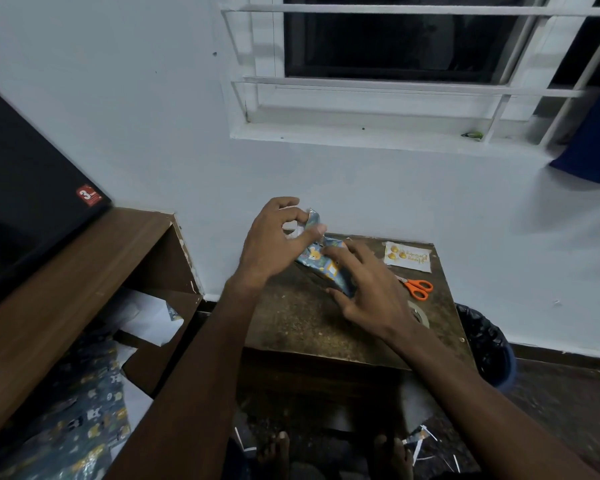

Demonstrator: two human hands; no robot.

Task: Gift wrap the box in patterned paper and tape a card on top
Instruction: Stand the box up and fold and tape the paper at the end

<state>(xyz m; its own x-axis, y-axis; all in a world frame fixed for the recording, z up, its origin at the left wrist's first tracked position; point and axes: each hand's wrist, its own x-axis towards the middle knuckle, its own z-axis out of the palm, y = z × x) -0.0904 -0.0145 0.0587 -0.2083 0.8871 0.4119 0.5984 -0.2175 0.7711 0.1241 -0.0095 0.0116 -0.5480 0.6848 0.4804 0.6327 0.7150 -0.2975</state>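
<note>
A small box (326,268) wrapped in blue patterned paper with bear prints lies tilted on a worn brown table (298,323). My left hand (278,237) pinches a raised flap of the paper at the box's far end between thumb and forefinger. Over the box's near end my right hand (368,289) lies, its fingers spread on top and its thumb against the side. A white card (408,257) with gold ornaments and lettering sits at the table's far right corner.
Orange-handled scissors (418,288) lie right of my right hand, and a tape roll (421,315) shows partly behind my wrist. A black-lined bin (487,344) stands right of the table. Left are a brown shelf (84,271) and loose patterned paper (77,420). Paper scraps litter the floor.
</note>
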